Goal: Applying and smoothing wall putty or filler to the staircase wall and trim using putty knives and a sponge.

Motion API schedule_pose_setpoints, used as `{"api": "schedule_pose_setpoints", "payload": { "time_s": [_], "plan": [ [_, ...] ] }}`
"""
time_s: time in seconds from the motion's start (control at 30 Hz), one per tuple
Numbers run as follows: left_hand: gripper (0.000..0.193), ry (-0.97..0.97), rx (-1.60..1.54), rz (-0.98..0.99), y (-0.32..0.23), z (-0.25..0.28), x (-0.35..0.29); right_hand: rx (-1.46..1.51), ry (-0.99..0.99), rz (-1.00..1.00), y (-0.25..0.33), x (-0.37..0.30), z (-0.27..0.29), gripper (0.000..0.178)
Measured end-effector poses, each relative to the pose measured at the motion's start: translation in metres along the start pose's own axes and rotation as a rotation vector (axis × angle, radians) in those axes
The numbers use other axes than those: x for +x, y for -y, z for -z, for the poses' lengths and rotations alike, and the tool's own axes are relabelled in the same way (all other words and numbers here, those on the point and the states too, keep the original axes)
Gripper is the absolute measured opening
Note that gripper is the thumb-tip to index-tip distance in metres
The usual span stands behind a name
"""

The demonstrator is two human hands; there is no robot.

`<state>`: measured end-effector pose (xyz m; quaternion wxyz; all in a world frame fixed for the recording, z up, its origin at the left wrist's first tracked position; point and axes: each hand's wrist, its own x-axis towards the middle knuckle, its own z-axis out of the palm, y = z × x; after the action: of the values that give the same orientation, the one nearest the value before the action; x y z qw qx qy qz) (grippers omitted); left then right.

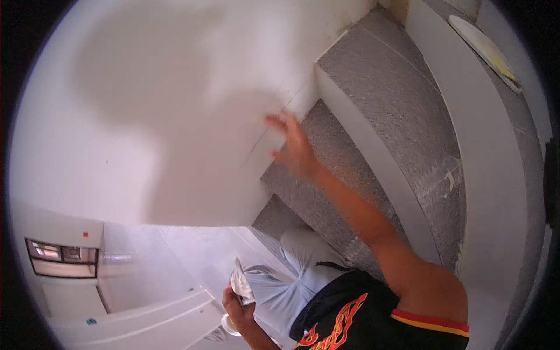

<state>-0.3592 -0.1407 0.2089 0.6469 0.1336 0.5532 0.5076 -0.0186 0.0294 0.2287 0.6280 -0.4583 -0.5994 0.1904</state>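
Observation:
My right hand [296,150] reaches up in front of a white wall [116,169], close to where the wall meets the grey steps. It is a little blurred; its thumb and fingers are apart, and nothing shows between them. Thin dark lines [265,135] run on the wall beside the fingertips. Low in the view, my left hand [238,309] is closed around a crumpled white sheet [241,284], paper or plastic, I cannot tell which. Just below that hand, a round white thing [229,324] is partly hidden by my wrist.
Grey speckled stairs [385,76] with pale risers [373,137] curve up at the right. On a higher step lies a long white dish-like thing [481,44] with something yellow [503,67] at one end. A dark-framed window [63,258] is at the lower left.

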Motion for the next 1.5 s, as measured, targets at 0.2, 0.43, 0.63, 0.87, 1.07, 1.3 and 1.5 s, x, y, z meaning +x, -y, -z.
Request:
{"api": "schedule_pose_setpoints", "payload": {
  "time_s": [0.2, 0.43, 0.63, 0.87, 1.07, 1.3, 1.5],
  "plan": [
    [0.013, 0.063, -0.051, 0.016, 0.001, -0.025, -0.010, -0.004, 0.704, 0.284, 0.125, -0.088, -0.026, 0.067],
    [0.035, 0.504, -0.391, 0.135, 0.001, -0.031, -0.022, -0.305, 1.021, 0.476, 0.143, -0.120, -0.035, 0.062],
    [0.035, 0.389, -0.365, 0.113, 0.007, 0.002, -0.016, -0.373, 1.074, 0.596, 0.141, -0.127, -0.030, 0.061],
    [0.036, 0.395, -0.324, 0.042, 0.015, 0.012, 0.000, -0.274, 1.093, 0.488, 0.148, -0.128, -0.045, 0.061],
    [0.035, 0.158, -0.206, -0.095, 0.006, 0.050, 0.009, -0.318, 0.708, 0.013, 0.085, -0.150, -0.013, 0.057],
    [0.025, -0.063, -0.217, 0.024, 0.038, 0.053, 0.023, -0.348, -0.137, -0.307, -0.020, -0.188, 0.043, 0.046],
    [0.020, -0.218, 0.047, 0.107, 0.059, 0.088, 0.059, -0.224, -0.303, -0.455, -0.082, -0.228, 0.058, 0.039]
  ]
}}
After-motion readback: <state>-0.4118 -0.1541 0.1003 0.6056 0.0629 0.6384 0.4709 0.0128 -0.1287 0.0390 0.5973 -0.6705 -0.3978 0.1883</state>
